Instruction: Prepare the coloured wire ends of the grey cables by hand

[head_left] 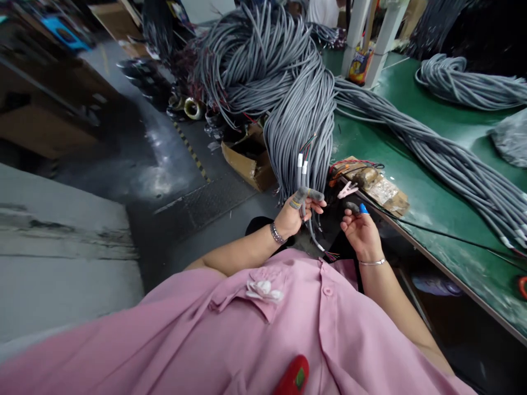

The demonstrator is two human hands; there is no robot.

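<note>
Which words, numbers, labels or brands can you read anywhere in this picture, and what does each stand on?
None can be read.
Colourful packet by the white posts: print too blurred.
White sleeves on the grey cables held in the left hand: no text shows.

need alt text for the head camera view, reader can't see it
A person in a pink shirt pinches grey cables in the left hand, fingertips wrapped in grey tape; the right hand is open beside them, thumb capped in blue. The cables hang from a big grey bundle draped over a green workbench.
</note>
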